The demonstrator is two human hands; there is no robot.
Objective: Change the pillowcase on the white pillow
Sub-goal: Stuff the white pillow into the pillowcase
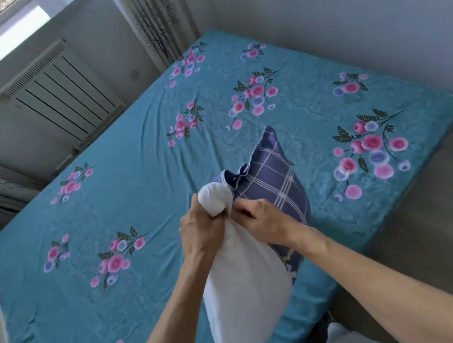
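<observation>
So the left hand (199, 229) had its fingers wrapped tight around a bunched-up corner of the white pillow (237, 282), squeezing it so a little white knob poked out above the fist. The right hand (259, 219) was touching that same corner from the right, fingers curled in and pinching at the edge of the blue plaid pillowcase (271, 182), though I couldn't tell how much fabric it really had hold of.

The pillow was held up on end over the near part of the bed (134, 162), most of it bare, with the case hanging off its far right side and one corner of the case sticking up. Whether the case was going on or coming off, I honestly couldn't say.

What could go wrong, in my view: that pinch looked shallow, so the slick-looking fabric could slip out and the case would flop onto the teal floral sheet. The squeezed corner could also spring free if the left grip loosened, and then the stuffing would puff out and jam at the case opening. The pillow's near end was unsupported, so it could swing and twist the case.
</observation>
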